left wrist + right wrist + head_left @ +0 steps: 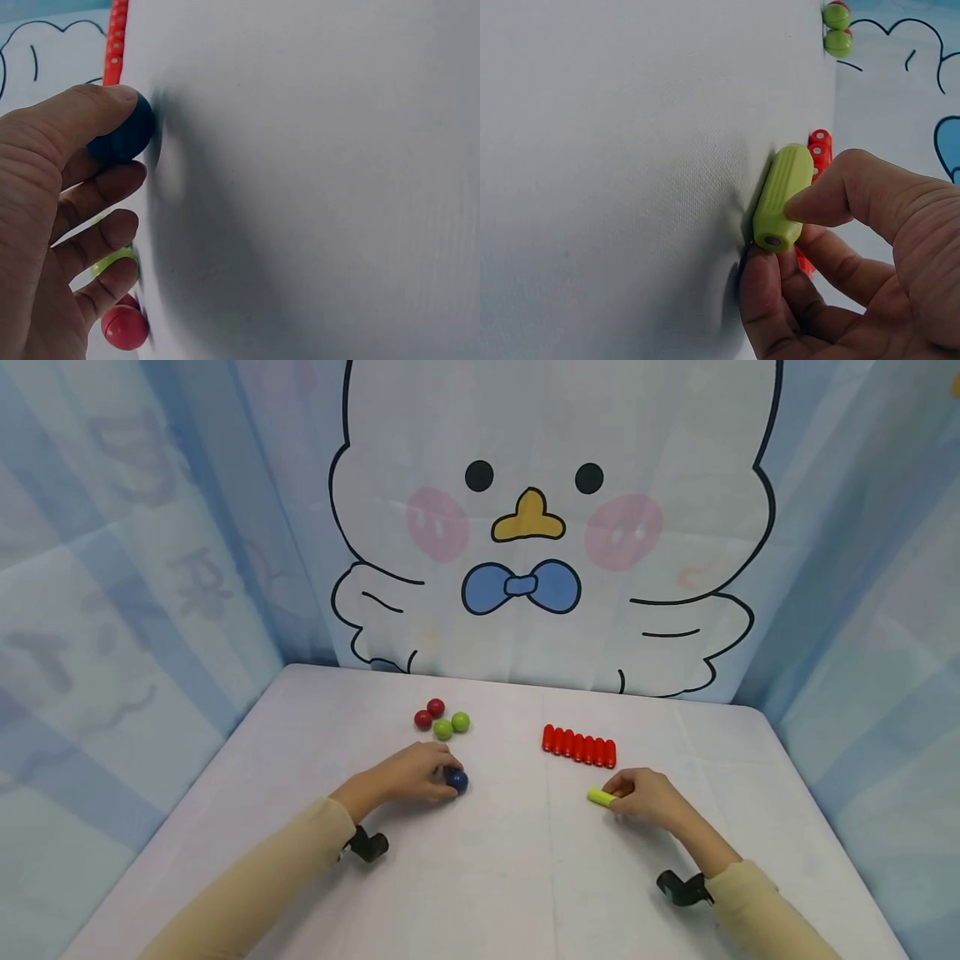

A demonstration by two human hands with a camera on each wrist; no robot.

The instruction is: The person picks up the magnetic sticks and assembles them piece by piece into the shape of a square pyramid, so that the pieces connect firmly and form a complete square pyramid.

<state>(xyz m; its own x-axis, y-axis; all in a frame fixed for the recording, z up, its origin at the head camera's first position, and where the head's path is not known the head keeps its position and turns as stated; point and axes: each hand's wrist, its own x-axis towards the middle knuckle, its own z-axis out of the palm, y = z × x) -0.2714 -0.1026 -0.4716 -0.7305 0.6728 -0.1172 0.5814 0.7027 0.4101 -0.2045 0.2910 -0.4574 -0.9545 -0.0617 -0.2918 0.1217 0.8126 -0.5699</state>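
My left hand [420, 772] pinches a dark blue ball [457, 781] between thumb and fingers, low at the tabletop left of the middle. In the left wrist view the thumb lies over the blue ball [124, 135], while the lower fingers curl apart from it. To the right, my right hand [647, 797] pinches a yellow-green ribbed rod [600, 797]. The right wrist view shows the thumb on the side of that rod [784, 195], whose near end has a dark round spot. Both things are at or just above the table; contact with it is unclear.
Several red rods [579, 747] lie side by side in a row beyond my right hand. Two red balls [423, 720] and two green balls [443, 729] sit grouped beyond my left hand. The white table [487, 885] ends at a printed curtain [525, 643].
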